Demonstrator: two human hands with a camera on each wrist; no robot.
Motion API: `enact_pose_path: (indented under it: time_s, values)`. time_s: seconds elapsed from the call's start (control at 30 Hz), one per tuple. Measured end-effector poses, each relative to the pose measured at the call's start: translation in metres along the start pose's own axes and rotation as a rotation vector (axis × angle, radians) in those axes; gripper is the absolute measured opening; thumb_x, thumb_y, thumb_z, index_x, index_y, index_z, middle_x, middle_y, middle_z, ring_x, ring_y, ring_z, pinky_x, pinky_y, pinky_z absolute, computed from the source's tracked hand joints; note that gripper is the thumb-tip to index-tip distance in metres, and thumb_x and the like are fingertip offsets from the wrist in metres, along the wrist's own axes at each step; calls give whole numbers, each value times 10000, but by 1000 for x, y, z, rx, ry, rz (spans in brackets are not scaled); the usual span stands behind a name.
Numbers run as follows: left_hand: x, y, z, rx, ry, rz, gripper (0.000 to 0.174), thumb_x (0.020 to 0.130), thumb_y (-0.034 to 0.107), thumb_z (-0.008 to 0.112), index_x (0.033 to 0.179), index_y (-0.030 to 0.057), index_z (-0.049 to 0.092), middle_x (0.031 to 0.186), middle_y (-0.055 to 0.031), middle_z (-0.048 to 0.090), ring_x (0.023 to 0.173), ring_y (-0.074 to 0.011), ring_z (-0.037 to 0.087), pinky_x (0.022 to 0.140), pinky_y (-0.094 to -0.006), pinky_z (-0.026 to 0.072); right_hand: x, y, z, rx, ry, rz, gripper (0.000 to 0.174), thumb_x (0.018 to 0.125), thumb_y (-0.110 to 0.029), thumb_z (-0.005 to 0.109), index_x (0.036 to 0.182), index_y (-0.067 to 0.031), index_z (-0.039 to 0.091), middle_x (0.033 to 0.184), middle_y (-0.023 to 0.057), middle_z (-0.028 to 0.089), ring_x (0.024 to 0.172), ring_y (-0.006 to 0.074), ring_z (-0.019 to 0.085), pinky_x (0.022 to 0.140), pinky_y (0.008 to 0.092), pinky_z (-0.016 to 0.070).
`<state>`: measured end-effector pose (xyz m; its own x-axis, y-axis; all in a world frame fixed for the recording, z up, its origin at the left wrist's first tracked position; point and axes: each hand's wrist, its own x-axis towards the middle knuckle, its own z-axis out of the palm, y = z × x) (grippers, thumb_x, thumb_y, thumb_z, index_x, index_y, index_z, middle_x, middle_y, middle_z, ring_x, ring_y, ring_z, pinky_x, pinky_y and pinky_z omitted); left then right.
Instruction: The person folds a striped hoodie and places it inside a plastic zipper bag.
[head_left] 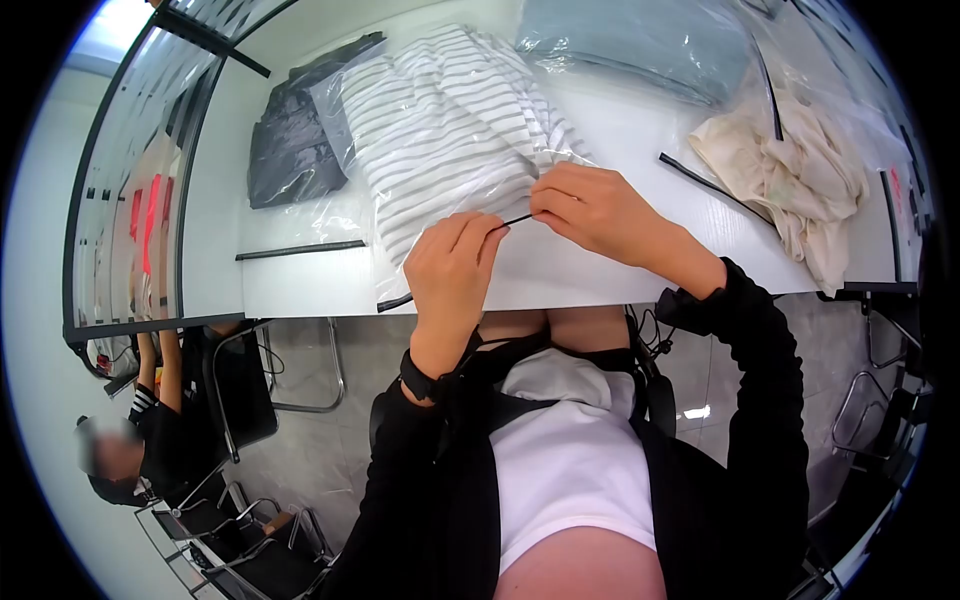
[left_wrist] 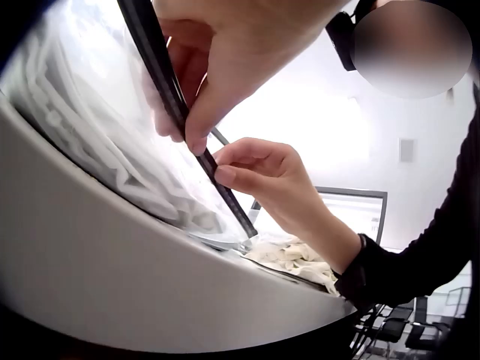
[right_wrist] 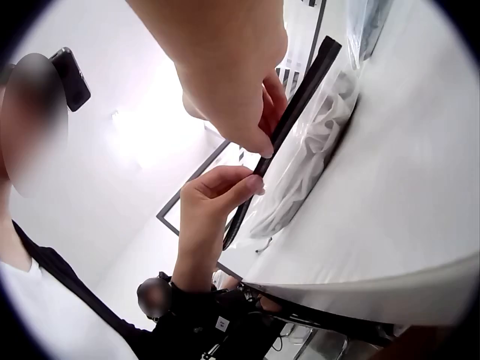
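Note:
A white garment with grey stripes [head_left: 440,120] lies folded inside a clear plastic bag on the white table. Along the bag's near edge runs a black closure strip [left_wrist: 159,60]. My left hand [head_left: 450,265] pinches this strip between thumb and fingers, left of its middle. Close beside it, my right hand [head_left: 597,212] pinches the same strip, with a short stretch of black showing between the two hands. From the right wrist view, the strip [right_wrist: 309,84] slants past both thumbs, raised above the table along with the bag's edge.
To the left lies a dark grey garment [head_left: 295,130] in a bag with its own black strip [head_left: 300,250]. A blue-grey bagged garment [head_left: 640,45] is at the back, a cream garment [head_left: 790,175] at the right. Another person [head_left: 150,440] sits at the left.

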<state>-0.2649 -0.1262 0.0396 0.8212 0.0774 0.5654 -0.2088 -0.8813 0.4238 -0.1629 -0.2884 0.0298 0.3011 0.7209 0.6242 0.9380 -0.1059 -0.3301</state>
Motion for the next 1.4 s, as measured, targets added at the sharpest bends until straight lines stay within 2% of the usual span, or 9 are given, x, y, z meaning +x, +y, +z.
enact_pose_path:
  time_s: [0.23, 0.4, 0.5, 0.63, 0.7, 0.93, 1.2, 1.33, 1.4]
  values:
    - [-4, -5, 0, -24, 16, 51, 114, 658, 27, 694, 748, 51, 629, 730, -44, 620, 656, -213, 585, 578, -282, 452, 5, -7, -2, 29, -51, 26, 146, 693, -39, 651, 803, -32, 556, 795, 48, 547, 720, 214, 552, 609, 303, 465]
    - [-5, -4, -8, 5, 1, -30, 117, 653, 22, 695, 744, 57, 629, 711, -39, 616, 633, -203, 578, 567, -276, 446, 5, -3, 3, -40, -110, 13, 138, 693, -47, 653, 789, -36, 555, 794, 40, 546, 720, 200, 547, 603, 303, 460]
    - [-9, -8, -10, 17, 34, 6, 125, 647, 30, 700, 746, 58, 630, 709, -39, 614, 621, -199, 573, 556, -270, 441, 6, -4, 6, -42, -68, -22, 98, 685, -31, 581, 704, -32, 485, 743, 44, 499, 690, 190, 524, 555, 282, 453]
    - [-14, -12, -9, 6, 20, -7, 93, 671, 74, 684, 737, 89, 621, 721, -11, 597, 630, -203, 554, 559, -291, 430, 10, -10, 8, 12, 4, -26, 96, 696, -39, 592, 715, -34, 497, 740, 42, 502, 695, 190, 524, 559, 287, 454]
    - [-11, -8, -10, 25, -18, -23, 110, 655, 40, 694, 740, 66, 629, 710, -29, 607, 613, -199, 563, 554, -274, 434, 12, -13, 8, 40, 37, -42, 95, 703, -46, 598, 722, -34, 505, 738, 41, 504, 699, 189, 524, 562, 289, 455]
    - [-14, -9, -20, 6, 62, -61, 118, 642, 17, 700, 732, 59, 637, 672, -37, 591, 579, -204, 545, 527, -277, 415, 13, -12, 12, -14, 1, -57, 98, 709, -55, 603, 725, -29, 511, 730, 42, 500, 685, 183, 519, 552, 286, 452]
    - [-19, -8, -23, 84, 5, -37, 131, 629, 36, 712, 736, 62, 642, 674, -41, 592, 626, -201, 551, 538, -282, 417, 11, -14, 11, -27, 20, -71, 109, 704, -56, 611, 722, -31, 506, 726, 43, 501, 676, 184, 519, 543, 283, 446]
    - [-20, -5, -28, 18, 33, -89, 130, 629, 39, 713, 736, 56, 642, 671, -42, 590, 632, -204, 550, 554, -288, 424, 10, -12, 12, -50, 7, -43, 98, 715, -62, 618, 742, -40, 526, 744, 37, 515, 692, 189, 529, 568, 287, 449]
    - [-26, -8, -33, 95, 84, -63, 131, 627, 35, 711, 738, 54, 643, 674, -43, 592, 637, -203, 550, 565, -286, 427, 10, -13, 9, -43, -43, 4, 93, 727, -60, 632, 776, -48, 554, 773, 34, 534, 722, 203, 544, 599, 297, 452]
